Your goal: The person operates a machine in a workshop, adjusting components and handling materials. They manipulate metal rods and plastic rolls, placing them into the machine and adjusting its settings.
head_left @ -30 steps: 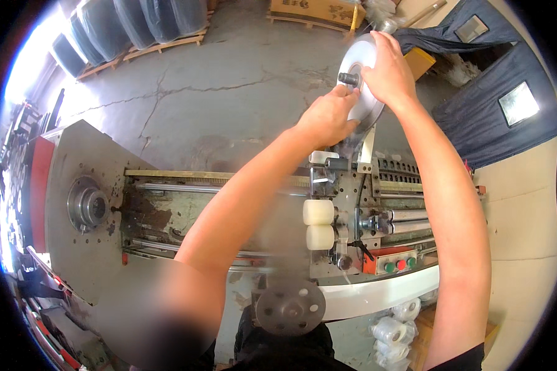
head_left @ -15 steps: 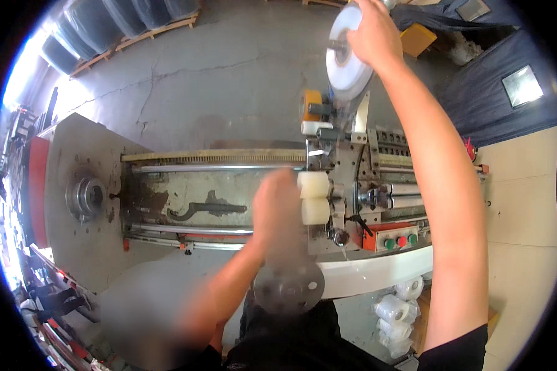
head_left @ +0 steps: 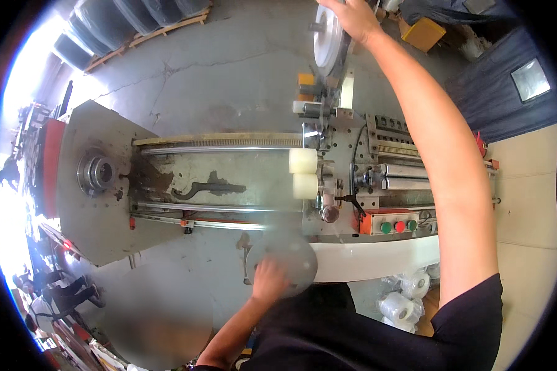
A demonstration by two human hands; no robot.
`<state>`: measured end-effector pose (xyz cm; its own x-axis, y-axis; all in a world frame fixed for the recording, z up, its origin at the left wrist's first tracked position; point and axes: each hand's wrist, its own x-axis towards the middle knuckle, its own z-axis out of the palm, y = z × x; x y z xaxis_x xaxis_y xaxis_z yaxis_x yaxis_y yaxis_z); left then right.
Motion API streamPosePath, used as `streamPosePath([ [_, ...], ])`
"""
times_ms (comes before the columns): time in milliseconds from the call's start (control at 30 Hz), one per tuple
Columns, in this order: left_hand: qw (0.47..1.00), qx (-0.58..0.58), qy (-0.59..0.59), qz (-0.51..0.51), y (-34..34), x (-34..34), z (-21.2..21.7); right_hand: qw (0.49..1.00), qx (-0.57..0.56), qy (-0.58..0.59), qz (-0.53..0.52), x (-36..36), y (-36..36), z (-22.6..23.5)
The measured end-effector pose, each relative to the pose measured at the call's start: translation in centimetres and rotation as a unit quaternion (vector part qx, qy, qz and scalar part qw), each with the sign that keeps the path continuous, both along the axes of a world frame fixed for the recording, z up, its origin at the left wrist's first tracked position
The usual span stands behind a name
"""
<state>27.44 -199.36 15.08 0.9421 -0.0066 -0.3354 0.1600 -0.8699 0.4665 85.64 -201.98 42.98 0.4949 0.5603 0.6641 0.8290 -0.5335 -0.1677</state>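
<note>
Right hand (head_left: 353,17) grips the upper rim of the white reel (head_left: 326,38), which stands on edge atop the machine (head_left: 229,179), far side. Left hand (head_left: 269,281) rests, fingers closed, on the grey handwheel (head_left: 288,263) at the near edge.

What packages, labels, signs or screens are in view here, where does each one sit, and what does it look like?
Wrapped rolls: white, plastic-covered, on the floor at lower right under the machine.
Box: yellow-brown, at the top, right of the right hand.
Dark wrapped rolls: on wooden pallets, upper left.
Wall panel: pale rectangle on the dark blue door, right; contents unreadable.
No screens in view.
</note>
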Motion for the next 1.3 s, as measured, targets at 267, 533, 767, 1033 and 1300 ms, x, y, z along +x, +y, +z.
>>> streamPosePath([
  [267,0.988,-0.118,-0.043,0.088,6.2,0.9,9.5,0.971,0.144,0.159,0.103,0.7,-1.6,-1.3],
  [533,0.863,-0.327,-0.069,0.378,21.9,10.7,16.6,0.964,0.164,0.164,0.127,1.4,-1.1,-2.9],
  [767,0.782,-0.510,-0.129,0.334,20.3,38.2,20.5,0.966,0.158,0.170,0.115,1.2,-1.5,-2.0],
  [1033,0.758,-0.574,-0.073,0.300,15.4,51.8,19.2,0.967,0.153,0.175,0.103,0.7,-1.8,-1.6],
  [1300,0.788,-0.554,-0.057,0.264,14.3,53.8,20.5,0.968,0.162,0.164,0.103,0.8,-1.7,-1.8],
])
